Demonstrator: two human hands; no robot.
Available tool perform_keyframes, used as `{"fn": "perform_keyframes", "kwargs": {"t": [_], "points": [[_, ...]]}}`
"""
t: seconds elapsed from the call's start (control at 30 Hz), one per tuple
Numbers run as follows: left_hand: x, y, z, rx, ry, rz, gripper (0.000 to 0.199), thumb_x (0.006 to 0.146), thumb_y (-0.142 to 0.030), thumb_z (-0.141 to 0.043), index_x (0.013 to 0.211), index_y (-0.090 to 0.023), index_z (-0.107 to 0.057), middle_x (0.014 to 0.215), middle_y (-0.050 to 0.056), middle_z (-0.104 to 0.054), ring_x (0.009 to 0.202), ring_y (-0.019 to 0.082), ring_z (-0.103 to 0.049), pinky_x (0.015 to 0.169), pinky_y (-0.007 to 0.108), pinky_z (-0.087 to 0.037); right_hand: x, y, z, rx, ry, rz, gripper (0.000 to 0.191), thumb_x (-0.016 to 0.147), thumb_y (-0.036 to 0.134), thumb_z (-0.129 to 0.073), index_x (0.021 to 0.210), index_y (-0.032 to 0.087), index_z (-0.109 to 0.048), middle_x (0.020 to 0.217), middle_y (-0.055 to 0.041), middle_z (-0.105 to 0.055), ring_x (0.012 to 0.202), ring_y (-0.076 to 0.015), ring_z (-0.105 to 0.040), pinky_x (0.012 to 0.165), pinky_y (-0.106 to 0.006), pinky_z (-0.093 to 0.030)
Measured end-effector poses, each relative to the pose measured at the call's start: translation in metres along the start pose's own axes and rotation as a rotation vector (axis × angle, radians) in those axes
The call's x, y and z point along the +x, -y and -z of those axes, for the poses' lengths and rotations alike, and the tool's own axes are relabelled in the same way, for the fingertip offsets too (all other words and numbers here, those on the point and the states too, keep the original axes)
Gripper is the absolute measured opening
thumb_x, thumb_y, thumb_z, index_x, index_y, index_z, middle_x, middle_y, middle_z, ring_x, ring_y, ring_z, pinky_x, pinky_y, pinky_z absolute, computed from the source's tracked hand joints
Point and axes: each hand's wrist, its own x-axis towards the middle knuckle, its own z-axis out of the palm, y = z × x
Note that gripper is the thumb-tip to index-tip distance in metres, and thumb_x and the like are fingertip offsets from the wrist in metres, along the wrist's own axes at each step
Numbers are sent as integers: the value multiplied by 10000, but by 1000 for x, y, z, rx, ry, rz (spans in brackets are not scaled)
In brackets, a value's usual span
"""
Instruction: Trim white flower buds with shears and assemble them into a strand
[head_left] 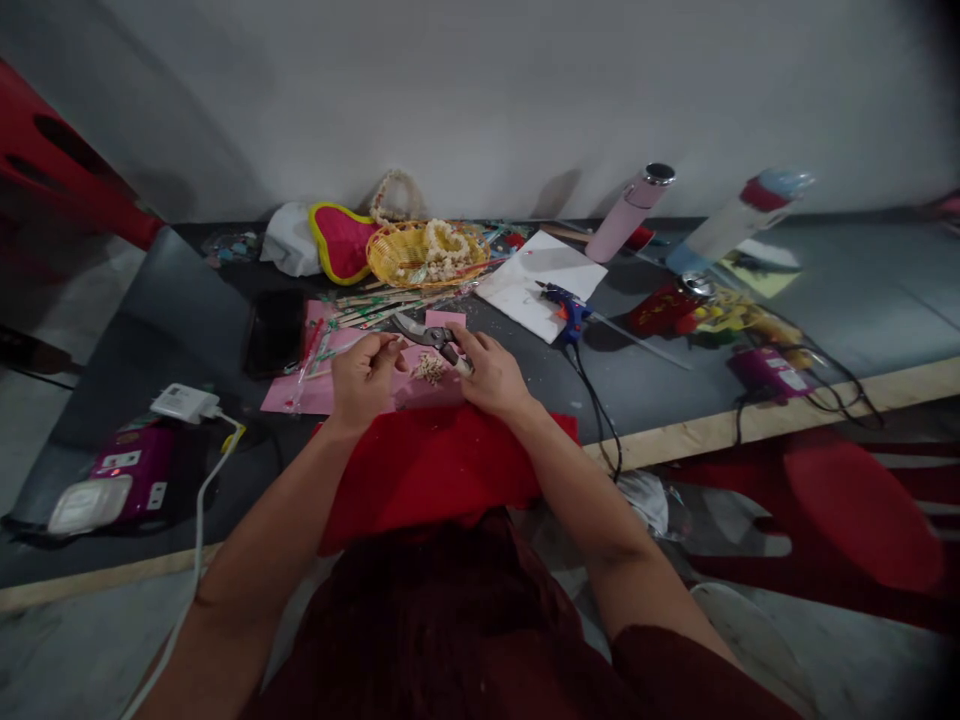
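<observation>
My right hand (491, 370) is wrapped round the handles of the pruning shears (431, 335), whose curved blade points left over the pink paper. Left of the blade, my left hand (367, 375) has its fingers pinched together; what they hold is too small to make out. Between my hands a small pile of short pale pieces (428, 369) lies on the pink paper (322, 392). Behind my left hand are thin sticks (375, 305) with green bits. A red cloth (435, 465) hangs at the table edge below my hands.
Behind stands a yellow basket (386, 262) with pale beaded strings. A glue gun (571, 312) lies by a white sheet (517, 290). Rightward are a pink flask (626, 215), a can (667, 305) and a bottle (739, 225). A phone (276, 333) and purple power strip (135, 470) are left.
</observation>
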Motion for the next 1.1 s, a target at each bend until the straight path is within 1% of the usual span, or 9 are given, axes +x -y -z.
{"fn": "perform_keyframes", "kwargs": {"t": [0.17, 0.23, 0.3, 0.43, 0.57, 0.73, 0.87, 1.0, 1.1], "points": [[-1, 6, -2, 54, -32, 7, 151, 848, -280, -575, 869, -159, -664, 670, 15, -702, 573, 97, -614, 550, 190, -431, -1, 2, -4, 23, 24, -9, 548, 870, 221, -449, 1412, 180, -379, 1017, -101, -617, 918, -229, -579, 836, -327, -460], [-2, 9, -3, 64, -35, -3, 141, 838, -275, -589, 877, -165, -668, 715, 19, -720, 596, 101, -622, 557, 193, -432, 0, 0, -5, 34, 39, -1, 584, 845, 194, -461, 1419, 182, -358, 1053, -106, -611, 947, -235, -574, 856, -341, -459], [-2, 9, -3, 97, -31, -19, 137, 846, -260, -575, 859, -170, -677, 740, 19, -731, 609, 103, -626, 564, 196, -434, 2, -3, -6, 33, 62, 0, 632, 828, 189, -473, 1441, 193, -319, 1124, -117, -592, 1019, -250, -553, 888, -370, -454], [-1, 8, 0, 124, 28, -40, 168, 861, -252, -552, 848, -175, -701, 738, 14, -733, 626, 110, -634, 564, 198, -436, 4, -8, -3, 9, 121, -21, 714, 807, 208, -488, 1479, 218, -250, 1266, -135, -527, 1146, -290, -486, 928, -448, -438], [0, 7, 3, 107, 86, -62, 195, 873, -244, -529, 820, -173, -703, 749, 20, -735, 642, 111, -639, 578, 197, -443, 3, -9, 0, 7, 129, -13, 713, 812, 229, -486, 1482, 222, -243, 1278, -140, -518, 1164, -303, -470, 925, -472, -439], [3, 5, 3, 5, 127, -7, 191, 861, -220, -518, 791, -156, -683, 646, 18, -704, 588, 109, -638, 569, 194, -464, 3, -12, 0, 18, 127, 12, 708, 824, 234, -483, 1486, 228, -233, 1276, -124, -520, 1149, -281, -476, 929, -455, -442], [3, 2, 2, -62, 160, 35, 190, 853, -234, -526, 767, -151, -674, 565, 8, -666, 503, 98, -600, 516, 190, -447, 5, -16, 2, 27, 128, 44, 659, 837, 257, -493, 1464, 212, -295, 1250, -118, -544, 1130, -264, -490, 923, -417, -444], [3, 4, 3, -62, 133, 52, 201, 862, -252, -522, 763, -156, -669, 586, 14, -671, 520, 95, -595, 520, 190, -440, 3, -10, 4, 18, 86, 37, 588, 862, 313, -508, 1423, 208, -366, 1152, -108, -596, 1054, -253, -540, 894, -361, -448], [2, 6, 3, -56, 102, 60, 214, 875, -274, -512, 793, -157, -672, 587, 15, -665, 512, 93, -578, 508, 192, -427, 1, -1, 5, -5, 63, -6, 534, 884, 300, -480, 1404, 218, -393, 1084, -97, -621, 997, -243, -570, 858, -327, -452]]}}
